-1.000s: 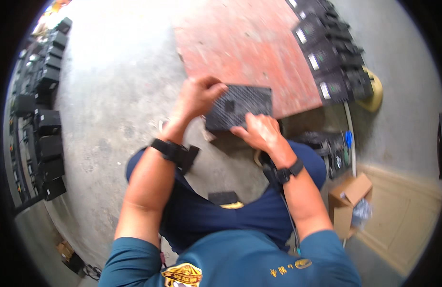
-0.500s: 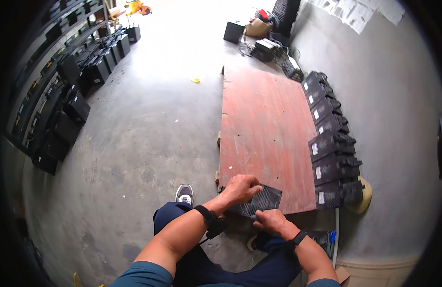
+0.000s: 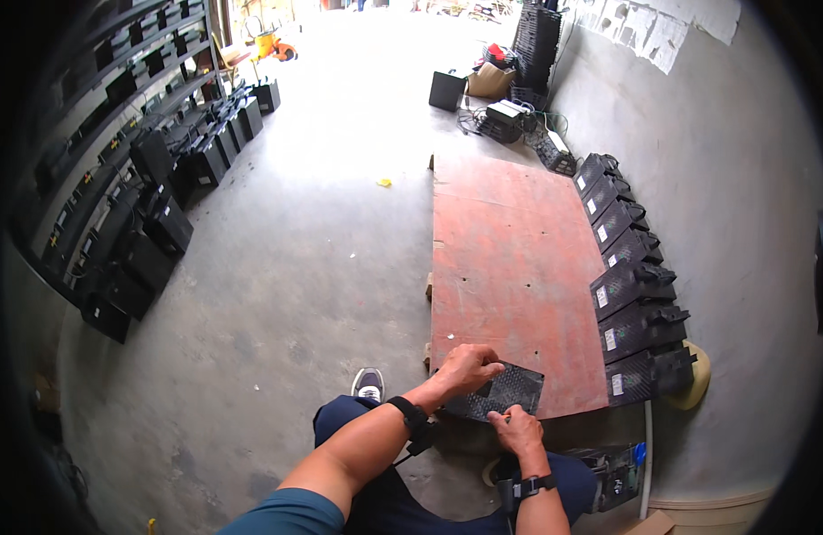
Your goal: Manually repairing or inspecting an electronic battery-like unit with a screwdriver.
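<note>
A black panel with a raised textured pattern [image 3: 521, 385] lies at the near end of a red board [image 3: 510, 241]. Over its far left part is my left hand [image 3: 469, 367], fingers curled and thumb pressed in; whatever they pinch is hidden. My right hand [image 3: 520, 432] is at the panel's near edge, its thumb and fingers closed together. A small orange bit seems to show at those fingertips, too small to name. Dark bands circle both wrists.
Several black boxes with handles [image 3: 639, 325] line the board's right side, beside a grey wall. Behind them sits a yellowish round object [image 3: 694, 379]. A rack of black boxes [image 3: 144, 178] stands left. Cables and boxes [image 3: 510, 116] lie far off. A blue-topped dark item [image 3: 621, 468] is near right.
The whole view has shifted, so things appear lower and farther right. My right hand has turned, its forearm now more upright, and its fingertips sit farther right along the panel's near edge.
</note>
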A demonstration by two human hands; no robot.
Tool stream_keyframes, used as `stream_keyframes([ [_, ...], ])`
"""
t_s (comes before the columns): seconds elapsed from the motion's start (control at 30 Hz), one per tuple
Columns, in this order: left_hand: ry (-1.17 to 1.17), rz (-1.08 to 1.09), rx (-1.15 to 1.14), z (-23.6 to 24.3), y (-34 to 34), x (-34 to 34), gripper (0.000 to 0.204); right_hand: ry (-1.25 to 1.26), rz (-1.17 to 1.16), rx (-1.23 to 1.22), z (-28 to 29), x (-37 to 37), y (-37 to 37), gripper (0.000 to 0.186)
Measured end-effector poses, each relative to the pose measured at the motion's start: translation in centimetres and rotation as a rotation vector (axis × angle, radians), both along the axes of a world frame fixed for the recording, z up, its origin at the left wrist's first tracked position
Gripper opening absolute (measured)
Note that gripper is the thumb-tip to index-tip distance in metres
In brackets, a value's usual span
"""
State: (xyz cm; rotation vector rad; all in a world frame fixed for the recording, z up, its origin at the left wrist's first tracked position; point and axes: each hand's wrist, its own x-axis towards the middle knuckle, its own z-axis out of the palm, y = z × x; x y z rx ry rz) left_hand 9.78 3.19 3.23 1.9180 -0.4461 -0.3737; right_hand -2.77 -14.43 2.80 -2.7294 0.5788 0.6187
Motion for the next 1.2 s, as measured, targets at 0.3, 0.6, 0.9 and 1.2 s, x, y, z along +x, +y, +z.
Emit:
stream_keyframes([
  [0.3,0.011,-0.013,0.009,0.1,0.0,0.0,0.031,-0.045,0.250,0.010,-1.2,-0.1,-1.9,0.046],
  [0.6,-0.014,-0.031,0.015,-0.1,-0.5,-0.2,0.032,0.041,0.654,0.078,0.3,1.7,-3.1,0.037],
  [0.9,-0.023,-0.041,0.054,0.5,-0.6,0.2,0.031,0.113,0.410,-0.051,2.5,1.1,-0.9,0.054],
  [1.2,-0.006,-0.057,0.038,0.1,-0.8,0.0,0.030,0.039,0.173,-0.041,0.6,-0.4,-0.6,0.057],
])
